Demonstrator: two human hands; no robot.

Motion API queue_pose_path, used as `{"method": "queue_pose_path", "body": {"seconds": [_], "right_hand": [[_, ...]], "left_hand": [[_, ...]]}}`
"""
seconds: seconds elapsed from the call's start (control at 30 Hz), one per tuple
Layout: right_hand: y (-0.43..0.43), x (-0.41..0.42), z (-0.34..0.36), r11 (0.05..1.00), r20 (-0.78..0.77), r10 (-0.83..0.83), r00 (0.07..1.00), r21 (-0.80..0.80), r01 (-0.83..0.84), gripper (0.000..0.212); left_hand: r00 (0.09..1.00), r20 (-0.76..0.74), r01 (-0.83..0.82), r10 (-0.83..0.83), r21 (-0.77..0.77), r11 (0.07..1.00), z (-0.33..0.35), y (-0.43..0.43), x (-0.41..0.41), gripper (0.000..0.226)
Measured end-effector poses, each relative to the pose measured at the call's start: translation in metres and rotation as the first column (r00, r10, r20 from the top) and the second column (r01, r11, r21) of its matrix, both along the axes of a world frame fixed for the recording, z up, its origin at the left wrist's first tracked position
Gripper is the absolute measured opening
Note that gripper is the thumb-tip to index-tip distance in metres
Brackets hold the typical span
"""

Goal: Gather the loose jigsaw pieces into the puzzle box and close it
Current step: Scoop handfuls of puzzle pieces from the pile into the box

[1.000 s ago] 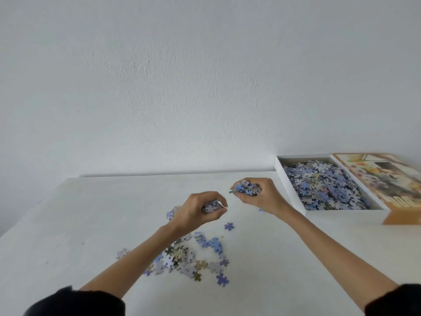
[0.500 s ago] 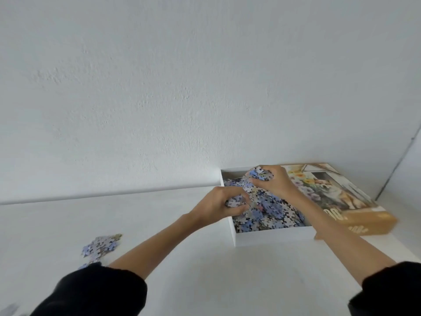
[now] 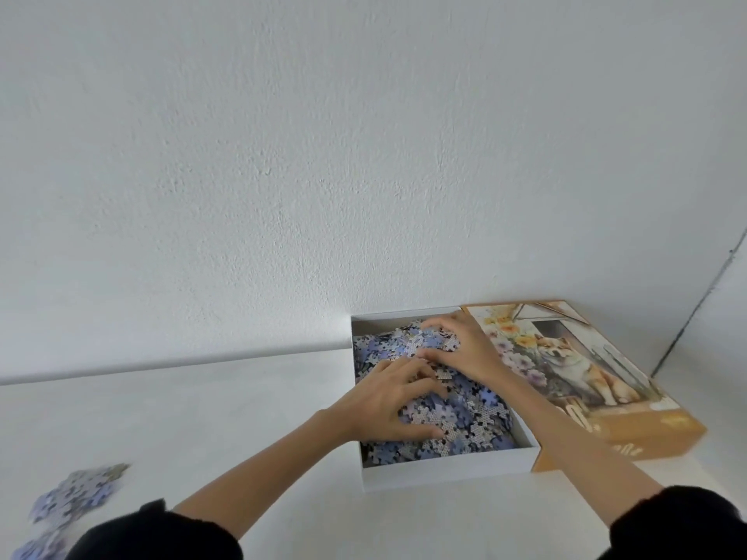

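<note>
1. Both hands have dropped since half a second ago, when they hovered with handfuls over the box; they now lie inside it.
2. The left hand (image 3: 388, 402) rests on the heap of jigsaw pieces (image 3: 465, 430) in the near half of the box (image 3: 444, 470), with its fingers spread, loose and gripping nothing.
3. The right hand (image 3: 458, 349) lies farther back, its fingers arched and splayed with the tips touching the heap, and it clasps nothing.
4. The white box stands open on the table (image 3: 202, 418) against the wall (image 3: 364, 155), filled with blue and grey pieces almost to its rim.
5. Its lid (image 3: 566, 369) lies face up just beside the box's right wall and shows a dog among flowers.
6. A blurred cluster of loose pieces (image 3: 77, 503) lies on the table at lower left, well apart from the box.
</note>
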State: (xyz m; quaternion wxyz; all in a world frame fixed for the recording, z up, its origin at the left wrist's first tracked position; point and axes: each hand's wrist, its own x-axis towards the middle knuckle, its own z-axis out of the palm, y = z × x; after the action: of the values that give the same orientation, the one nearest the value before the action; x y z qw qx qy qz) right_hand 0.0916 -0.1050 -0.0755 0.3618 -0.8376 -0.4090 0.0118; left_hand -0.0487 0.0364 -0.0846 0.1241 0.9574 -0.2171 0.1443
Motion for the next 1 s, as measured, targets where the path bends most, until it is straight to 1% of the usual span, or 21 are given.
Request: {"method": "queue_pose_path", "body": {"seconds": [0.07, 0.1, 0.13, 0.2, 0.27, 0.33, 0.37, 0.43, 0.57, 0.63, 0.7, 0.73, 0.8, 0.83, 0.93, 0.97, 1.0], "right_hand": [[0.008, 0.002, -0.002, 0.999, 0.073, -0.027, 0.997, -0.037, 0.03, 0.065], [0.012, 0.002, -0.002, 0.998, 0.092, -0.029, 0.995, -0.049, 0.034, 0.066], [0.016, 0.001, -0.001, 0.999, 0.08, -0.029, 0.996, -0.04, 0.033, 0.062], [0.023, 0.001, 0.002, 1.0, 0.018, -0.015, 1.0, 0.023, 0.015, 0.045], [0.025, 0.002, 0.003, 0.997, 0.038, -0.028, 0.999, 0.072, 0.025, 0.026], [0.023, 0.005, 0.004, 0.991, 0.082, -0.075, 0.994, 0.113, 0.066, 0.017], [0.021, 0.005, 0.004, 0.987, 0.077, -0.1, 0.992, 0.131, 0.089, 0.015], [0.016, 0.006, 0.002, 0.984, 0.043, -0.124, 0.991, 0.136, 0.118, 0.014], [0.006, -0.001, -0.009, 0.995, 0.046, -0.091, 0.995, 0.051, 0.088, 0.016], [0.004, -0.006, -0.011, 0.996, 0.024, -0.066, 0.998, 0.054, 0.064, 0.022], [0.003, -0.008, -0.009, 0.993, 0.038, -0.068, 0.997, 0.1, 0.064, 0.026], [0.002, -0.008, -0.008, 0.99, 0.065, -0.079, 0.995, 0.121, 0.071, 0.025], [-0.001, -0.007, -0.006, 0.988, 0.103, -0.105, 0.989, 0.123, 0.092, 0.02], [-0.003, -0.008, -0.006, 0.991, 0.109, -0.104, 0.989, 0.097, 0.094, 0.019], [-0.005, -0.013, -0.012, 0.997, 0.158, -0.052, 0.986, -0.052, 0.061, 0.024], [-0.004, -0.014, -0.014, 0.995, 0.177, -0.039, 0.983, -0.088, 0.056, 0.027], [-0.001, -0.014, -0.016, 0.992, 0.192, -0.036, 0.981, -0.112, 0.058, 0.03]], "left_hand": [[1.0, -0.004, -0.004, 0.004, 0.059, 0.998, 0.0, 0.003, 0.001, 0.053], [1.0, -0.004, -0.021, 0.022, 0.075, 0.997, 0.001, 0.005, 0.002, 0.054], [0.999, -0.006, -0.051, 0.051, 0.078, 0.996, 0.001, 0.007, 0.004, 0.057], [0.994, -0.013, -0.108, 0.109, 0.035, 0.993, 0.002, 0.011, 0.008, 0.059], [0.991, -0.012, -0.137, 0.137, -0.086, 0.987, 0.003, 0.012, 0.013, 0.057], [0.983, -0.034, -0.182, 0.179, -0.259, 0.949, 0.003, 0.011, 0.016, 0.052], [0.977, -0.058, -0.213, 0.205, -0.328, 0.92, 0.002, 0.01, 0.018, 0.048], [0.961, -0.112, -0.278, 0.254, -0.397, 0.875, 0.0, 0.007, 0.022, 0.042], [0.935, -0.172, -0.354, 0.31, -0.496, 0.793, -0.002, -0.004, 0.032, 0.037], [0.931, -0.17, -0.358, 0.322, -0.584, 0.728, 0.002, -0.011, 0.034, 0.033], [0.927, -0.108, -0.341, 0.359, -0.642, 0.687, 0.004, -0.015, 0.033, 0.037], [0.917, -0.066, -0.345, 0.394, -0.63, 0.696, 0.004, -0.015, 0.03, 0.042], [0.89, -0.032, -0.399, 0.455, -0.537, 0.743, 0.005, -0.014, 0.021, 0.05], [0.881, -0.059, -0.438, 0.469, -0.474, 0.764, 0.005, -0.014, 0.015, 0.052], [0.854, -0.253, -0.515, 0.454, -0.289, 0.807, -0.001, -0.02, -0.001, 0.046], [0.846, -0.275, -0.517, 0.457, -0.217, 0.828, -0.004, -0.021, -0.004, 0.049], [0.841, -0.269, -0.518, 0.47, -0.145, 0.843, -0.007, -0.022, -0.005, 0.058]]}}
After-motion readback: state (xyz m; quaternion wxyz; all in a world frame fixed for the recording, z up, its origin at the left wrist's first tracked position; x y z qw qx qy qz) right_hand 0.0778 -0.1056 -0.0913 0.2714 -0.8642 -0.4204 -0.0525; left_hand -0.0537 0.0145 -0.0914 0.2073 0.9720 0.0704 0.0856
